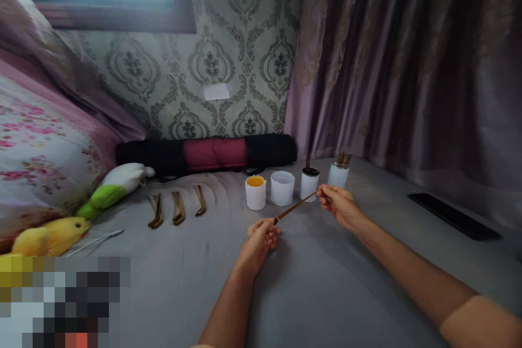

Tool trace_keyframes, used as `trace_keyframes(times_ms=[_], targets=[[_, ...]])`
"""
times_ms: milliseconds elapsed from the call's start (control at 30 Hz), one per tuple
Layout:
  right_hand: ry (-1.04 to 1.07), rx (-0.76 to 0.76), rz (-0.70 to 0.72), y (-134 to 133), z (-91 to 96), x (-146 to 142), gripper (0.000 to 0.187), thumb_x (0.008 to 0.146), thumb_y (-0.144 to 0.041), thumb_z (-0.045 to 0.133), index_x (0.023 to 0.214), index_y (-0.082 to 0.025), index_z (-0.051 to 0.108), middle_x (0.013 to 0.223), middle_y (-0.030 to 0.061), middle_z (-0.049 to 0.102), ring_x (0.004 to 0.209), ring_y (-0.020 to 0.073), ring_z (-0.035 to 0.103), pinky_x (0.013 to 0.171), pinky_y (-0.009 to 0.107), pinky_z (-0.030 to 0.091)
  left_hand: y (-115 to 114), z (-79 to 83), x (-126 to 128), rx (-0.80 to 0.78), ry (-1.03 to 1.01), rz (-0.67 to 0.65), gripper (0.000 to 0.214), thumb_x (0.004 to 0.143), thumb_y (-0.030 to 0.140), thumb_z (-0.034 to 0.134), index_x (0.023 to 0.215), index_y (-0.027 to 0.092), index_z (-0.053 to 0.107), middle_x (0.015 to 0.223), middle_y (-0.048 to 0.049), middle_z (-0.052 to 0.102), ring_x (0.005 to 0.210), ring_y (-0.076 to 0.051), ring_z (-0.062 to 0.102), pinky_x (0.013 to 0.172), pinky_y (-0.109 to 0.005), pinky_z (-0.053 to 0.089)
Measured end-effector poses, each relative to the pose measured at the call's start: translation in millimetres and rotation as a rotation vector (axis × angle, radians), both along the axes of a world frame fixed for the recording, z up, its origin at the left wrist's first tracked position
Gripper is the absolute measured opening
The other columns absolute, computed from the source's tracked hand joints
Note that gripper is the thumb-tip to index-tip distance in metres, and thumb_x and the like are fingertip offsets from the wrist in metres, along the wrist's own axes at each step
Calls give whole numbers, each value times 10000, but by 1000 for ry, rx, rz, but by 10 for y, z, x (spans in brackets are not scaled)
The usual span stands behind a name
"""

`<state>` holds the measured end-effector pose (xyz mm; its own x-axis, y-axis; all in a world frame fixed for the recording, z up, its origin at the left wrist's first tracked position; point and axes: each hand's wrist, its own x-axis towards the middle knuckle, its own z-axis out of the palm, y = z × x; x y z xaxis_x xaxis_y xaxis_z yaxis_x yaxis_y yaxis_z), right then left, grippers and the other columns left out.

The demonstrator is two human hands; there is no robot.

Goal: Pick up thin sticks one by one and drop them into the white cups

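Note:
A thin brown strip (297, 206) stretches between my two hands above the grey sheet. My left hand (261, 236) is closed round its lower, nearer end. The farther, higher end sits in a pinch of my right hand (336, 204), close in front of a white cup with dark contents (310, 187); a brown stick stands up from that cup. To its left are a white cup with orange-yellow contents (255, 197) and a white cup with pale contents (282, 190). Behind my right hand, another white cup (337, 175) holds several brown sticks.
Three bent bundles of brown strips (178, 209) lie at the left. A yellow plush toy (53, 235), a green and white plush toy (110, 187) and a white cable (101, 238) are beyond them. A black and red roll (212, 153) lies along the wall; a flat black object (452, 216) lies right.

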<state>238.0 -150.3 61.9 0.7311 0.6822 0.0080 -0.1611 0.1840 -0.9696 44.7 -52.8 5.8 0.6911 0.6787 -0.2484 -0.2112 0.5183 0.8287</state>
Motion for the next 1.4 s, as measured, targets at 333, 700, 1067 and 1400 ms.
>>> trace_keyframes(times_ms=[333,700,1067,1400], targets=[[-131,23,-186,-157,567,299,82,738,-226,569,701,-154,558,634,1,561,450,37,458,372,130,378,162,13,-119,-366,-180,66,88,815,125,432,820,95,514,605,-13,524,450,-42,444,409,-147,330],[-319,32,-468,-233,1076,652,115,792,-156,498,688,-122,536,638,16,543,426,30,451,327,128,346,198,20,-149,-448,-266,84,119,824,108,405,822,97,523,605,-16,523,450,-52,443,400,-161,338],[-626,-6,-590,-18,1306,829,143,793,-189,477,678,-119,528,597,10,542,394,31,431,300,129,288,206,18,-153,-440,-269,76,127,822,99,402,816,95,529,615,-15,515,453,-50,441,407,-160,356],[-891,-127,-576,206,1288,976,161,784,-251,475,739,-127,567,658,35,618,411,43,469,379,151,350,212,15,-164,-428,-286,76,128,823,96,395,814,94,523,619,-19,516,459,-53,441,403,-162,355]])
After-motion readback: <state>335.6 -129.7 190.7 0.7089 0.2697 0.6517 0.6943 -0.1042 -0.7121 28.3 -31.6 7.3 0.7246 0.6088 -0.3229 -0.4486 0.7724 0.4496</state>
